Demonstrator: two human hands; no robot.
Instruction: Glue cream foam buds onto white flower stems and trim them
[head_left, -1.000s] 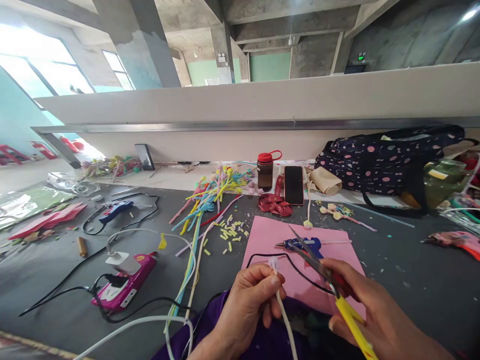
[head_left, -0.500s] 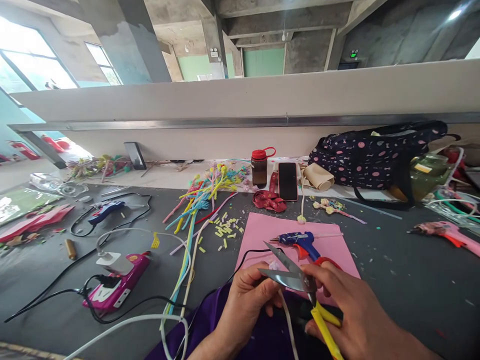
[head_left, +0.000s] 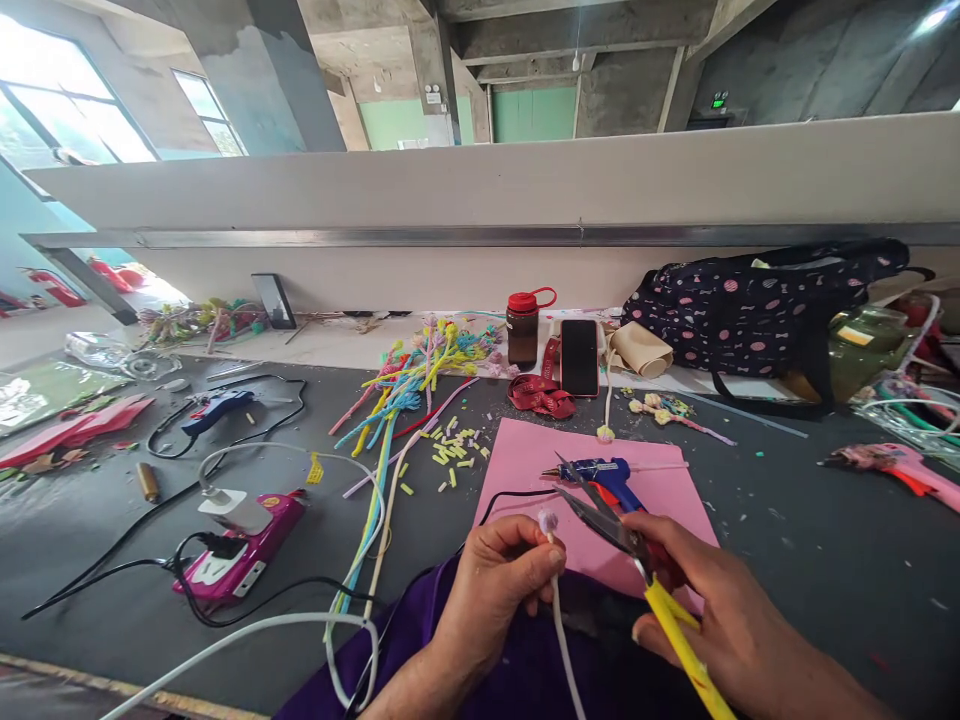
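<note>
At far left, a green sheet [head_left: 56, 393] is cut off by the frame edge. The magenta power strip [head_left: 259, 555] lies near the table's front edge; plugs cover part of its top.

The left hand [head_left: 499, 585] is closed in a pinch, thumb against fingers, on a pale cord [head_left: 561, 640]. The cord's lilac tip [head_left: 548, 521] projects above the grip; its lower end leaves the frame at the bottom.

The scissors [head_left: 611, 525] are right of the tip and apart from it, blades parted at a narrow angle. They overlap the view of the blue glue gun [head_left: 607, 475] on the pink sheet [head_left: 510, 470], whose near edge is partly hidden by the hands. The right hand [head_left: 720, 590] is curled around the handles, hiding most of the red loop; the yellow handle runs off-frame.

Grey tabletop [head_left: 810, 560] separates the pink sheet from the pink glue gun [head_left: 896, 465], cut off at the right edge.
</note>
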